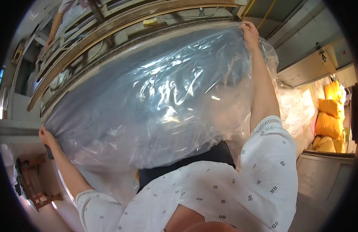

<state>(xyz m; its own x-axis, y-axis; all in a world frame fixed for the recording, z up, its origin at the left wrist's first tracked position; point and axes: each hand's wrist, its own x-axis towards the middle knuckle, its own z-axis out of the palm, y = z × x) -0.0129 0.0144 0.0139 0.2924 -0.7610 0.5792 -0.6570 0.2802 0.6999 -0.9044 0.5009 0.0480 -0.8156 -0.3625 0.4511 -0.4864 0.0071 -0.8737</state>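
Note:
A wide sheet of clear plastic film is stretched between my two hands, shiny and creased across its middle. My left hand grips its left corner, low at the left, with the fingers closed. At the upper right my right hand pinches the other corner, arm reaching far out. The far edge of the film lies along the long machine bed. Its near part hangs down over my lap, in loose folds. Something dark sits at my left wrist.
Long wooden and metal bars span the machine beyond the film. Another person's arm reaches in at the upper left. A wooden stool stands at the lower left. Yellow-orange bundles are stacked at the right, beside more bunched plastic.

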